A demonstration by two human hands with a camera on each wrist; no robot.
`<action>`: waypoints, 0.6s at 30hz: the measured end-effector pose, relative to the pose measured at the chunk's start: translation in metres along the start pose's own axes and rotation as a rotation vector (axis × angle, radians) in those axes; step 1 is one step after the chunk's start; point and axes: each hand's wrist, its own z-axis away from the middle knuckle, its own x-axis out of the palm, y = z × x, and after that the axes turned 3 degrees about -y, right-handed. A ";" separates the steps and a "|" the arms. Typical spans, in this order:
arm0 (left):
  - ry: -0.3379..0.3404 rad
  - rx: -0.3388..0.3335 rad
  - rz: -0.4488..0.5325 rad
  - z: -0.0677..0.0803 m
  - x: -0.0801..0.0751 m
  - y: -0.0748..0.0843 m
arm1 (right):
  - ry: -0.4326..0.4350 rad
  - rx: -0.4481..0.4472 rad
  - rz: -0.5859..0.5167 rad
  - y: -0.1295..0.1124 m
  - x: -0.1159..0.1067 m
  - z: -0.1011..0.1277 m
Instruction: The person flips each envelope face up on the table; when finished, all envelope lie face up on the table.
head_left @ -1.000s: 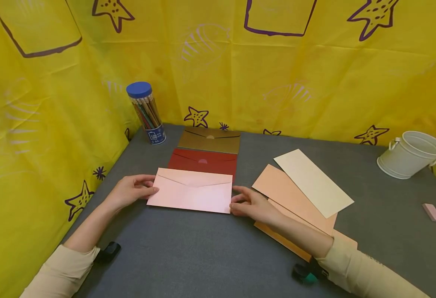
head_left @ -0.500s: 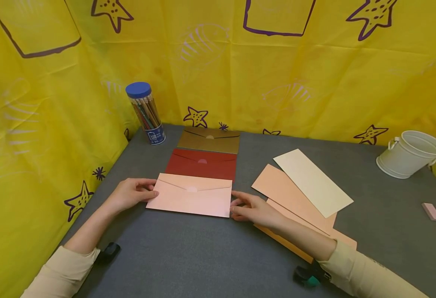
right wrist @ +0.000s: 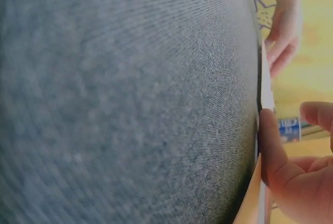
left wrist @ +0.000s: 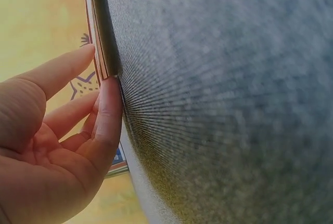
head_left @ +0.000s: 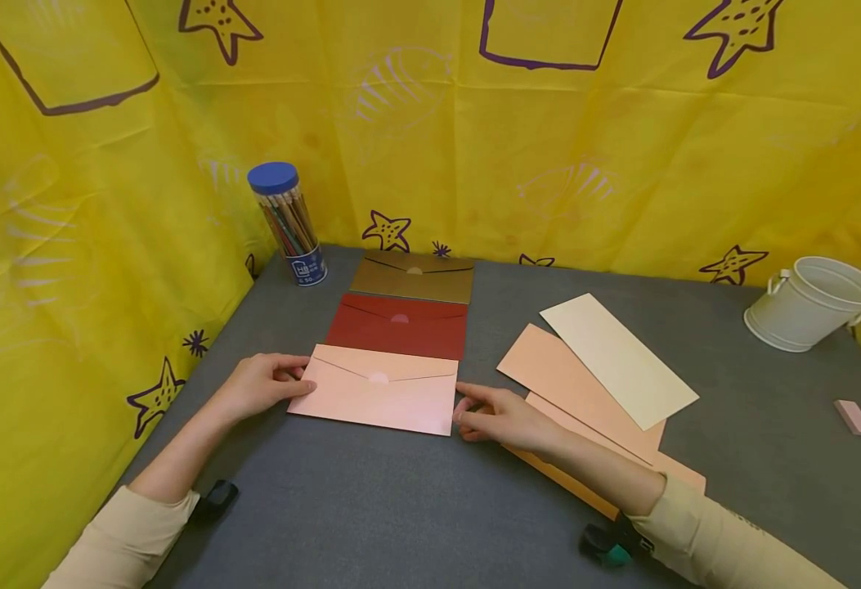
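A pale pink envelope (head_left: 378,393) lies flap-up on the grey table (head_left: 401,507), just in front of a dark red envelope (head_left: 398,325). My left hand (head_left: 303,374) pinches its left end, thumb on top. The right hand (head_left: 463,402) pinches its right end. In the left wrist view the left hand (left wrist: 104,86) has its thumb against the envelope's edge (left wrist: 100,52) and its forefinger behind it. In the right wrist view the right hand (right wrist: 283,117) grips the envelope's thin edge (right wrist: 266,86) close up.
A gold envelope (head_left: 414,278) lies behind the red one, with a blue-lidded pencil jar (head_left: 288,221) at the back left. Cream (head_left: 617,360) and peach (head_left: 577,393) paper sheets fan out on the right. A white bucket (head_left: 813,303) and a pink eraser (head_left: 854,417) sit far right.
The pink envelope came down flat onto the table, uncovering the red envelope's front edge; its round seal now shows. Both hands stayed at its ends.
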 end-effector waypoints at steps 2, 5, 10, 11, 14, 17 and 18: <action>-0.005 -0.002 -0.008 0.000 0.000 0.002 | -0.006 -0.002 0.035 -0.001 0.000 0.000; -0.012 -0.008 -0.015 0.000 0.001 0.005 | -0.015 -0.009 0.084 -0.003 0.000 0.001; -0.013 -0.018 -0.035 0.001 0.003 0.010 | -0.025 -0.029 0.185 -0.006 0.000 0.001; -0.012 -0.020 -0.041 0.001 0.003 0.010 | -0.025 -0.032 0.206 -0.006 0.000 0.002; -0.011 -0.015 -0.063 0.001 0.004 0.013 | -0.019 -0.041 0.264 -0.007 0.000 0.002; -0.009 -0.010 -0.074 0.001 0.005 0.014 | -0.012 -0.051 0.298 -0.007 0.000 0.004; -0.012 -0.005 -0.079 0.001 0.005 0.015 | -0.010 -0.056 0.303 -0.007 0.000 0.004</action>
